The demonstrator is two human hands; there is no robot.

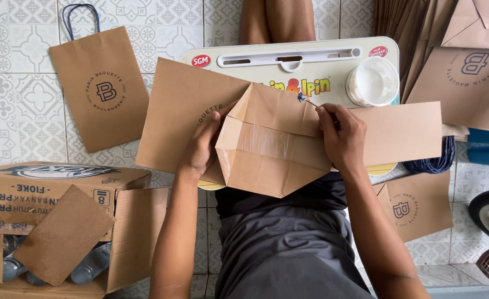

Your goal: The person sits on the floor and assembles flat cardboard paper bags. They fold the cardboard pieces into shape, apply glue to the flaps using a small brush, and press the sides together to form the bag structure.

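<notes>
While the left hand (200, 148) presses flat on the unfinished brown paper bag (272, 141), the right hand (341, 135) pinches a small glue brush (306, 100) at the folded bottom flap. The bag lies on a lap-tray surface (239, 61), with a white glue tub (373, 82) at two o'clock and a finished handled bag (100, 88) at ten. Glue could smear past the fold if the flap shifts under the left palm. The brush tip is hard to make out; the stack of bags at one o'clock (471, 77) is cut off.
</notes>
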